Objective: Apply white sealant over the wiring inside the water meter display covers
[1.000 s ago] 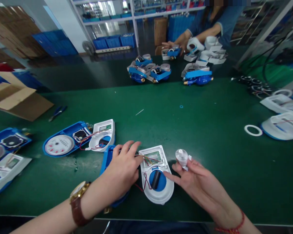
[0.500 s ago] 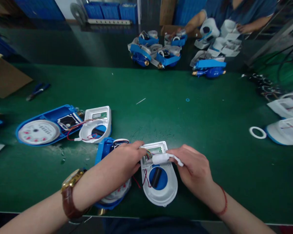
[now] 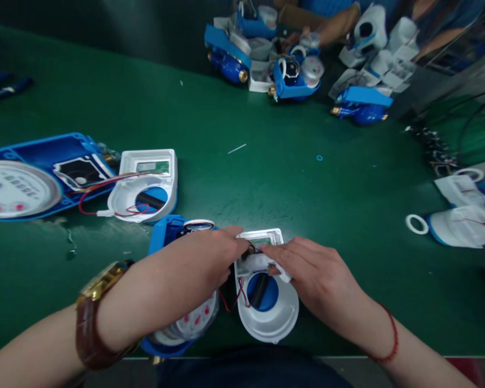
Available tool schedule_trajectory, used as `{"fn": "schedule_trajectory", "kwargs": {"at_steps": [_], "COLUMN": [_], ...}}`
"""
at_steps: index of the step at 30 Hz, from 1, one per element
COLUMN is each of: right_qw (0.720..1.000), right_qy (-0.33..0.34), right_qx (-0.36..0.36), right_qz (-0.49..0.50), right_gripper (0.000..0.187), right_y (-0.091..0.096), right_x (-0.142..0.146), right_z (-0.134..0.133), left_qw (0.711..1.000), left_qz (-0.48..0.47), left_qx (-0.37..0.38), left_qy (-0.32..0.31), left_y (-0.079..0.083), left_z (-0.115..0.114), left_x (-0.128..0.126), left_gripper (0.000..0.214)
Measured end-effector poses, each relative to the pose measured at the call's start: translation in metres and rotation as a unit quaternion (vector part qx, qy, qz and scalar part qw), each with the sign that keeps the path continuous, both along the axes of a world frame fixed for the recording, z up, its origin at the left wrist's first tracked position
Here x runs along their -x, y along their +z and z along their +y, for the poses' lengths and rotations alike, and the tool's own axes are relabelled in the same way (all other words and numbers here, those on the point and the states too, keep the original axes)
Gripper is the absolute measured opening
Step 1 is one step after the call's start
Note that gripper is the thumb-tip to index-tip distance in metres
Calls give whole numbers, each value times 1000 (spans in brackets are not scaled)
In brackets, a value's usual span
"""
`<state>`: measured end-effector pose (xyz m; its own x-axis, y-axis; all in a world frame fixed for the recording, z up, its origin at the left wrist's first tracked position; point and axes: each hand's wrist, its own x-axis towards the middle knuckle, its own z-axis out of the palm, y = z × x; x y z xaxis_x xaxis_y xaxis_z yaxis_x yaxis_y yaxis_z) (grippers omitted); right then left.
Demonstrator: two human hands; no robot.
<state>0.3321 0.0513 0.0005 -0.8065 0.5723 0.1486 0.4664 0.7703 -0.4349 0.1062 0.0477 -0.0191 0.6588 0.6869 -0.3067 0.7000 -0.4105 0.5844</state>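
Note:
A white meter cover (image 3: pixel 285 318) lies inside up on the table, with a blue disc (image 3: pixel 270 296) and a black cylinder (image 3: pixel 259 290) in its round opening. My left hand (image 3: pixel 210 258) reaches over a blue water meter (image 3: pixel 161 237) to the cover's upper left, its fingertips closed on thin coloured wires (image 3: pixel 251 248). From the right, my right hand (image 3: pixel 313 269) grips a soft-looking white piece (image 3: pixel 258 262) between thumb and fingers, low over the cover's upper compartment. Its exact kind is unclear. A red wire (image 3: pixel 239 293) loops at the cover's left edge.
Another opened meter (image 3: pixel 20 186) lies at left, wired to its white cover (image 3: pixel 170 188). Pliers (image 3: pixel 8 89) are farther back. Several blue meters (image 3: pixel 295 81) stand at the far side by another person's arm (image 3: pixel 339 24). White covers (image 3: pixel 456 226) and a white ring (image 3: pixel 416 224) are at right.
My right fingers have moved left over the white piece, which now sits lower in the cover and is more hidden. My left hand stays at the wires. The view has tipped down and closer.

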Motion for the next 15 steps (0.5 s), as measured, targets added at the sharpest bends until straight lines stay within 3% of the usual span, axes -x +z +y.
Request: {"fn": "schedule_trajectory", "kwargs": {"at_steps": [6,15], "right_qw": [999,997], "right_qy": [-19,6], "right_qx": [46,-46], "right_qz": [2,54], "right_gripper": [13,20], "right_y": [0,-8], "right_x": [4,-7], "right_z": [1,-5], "left_qw": [1000,997], "left_qz": [-12,-59], "left_qx": [-29,-39], "left_qy": [-1,28], "left_y": [-5,-15], "left_z": [-3,-14], "left_x": [1,7], "left_gripper": [36,33]}}
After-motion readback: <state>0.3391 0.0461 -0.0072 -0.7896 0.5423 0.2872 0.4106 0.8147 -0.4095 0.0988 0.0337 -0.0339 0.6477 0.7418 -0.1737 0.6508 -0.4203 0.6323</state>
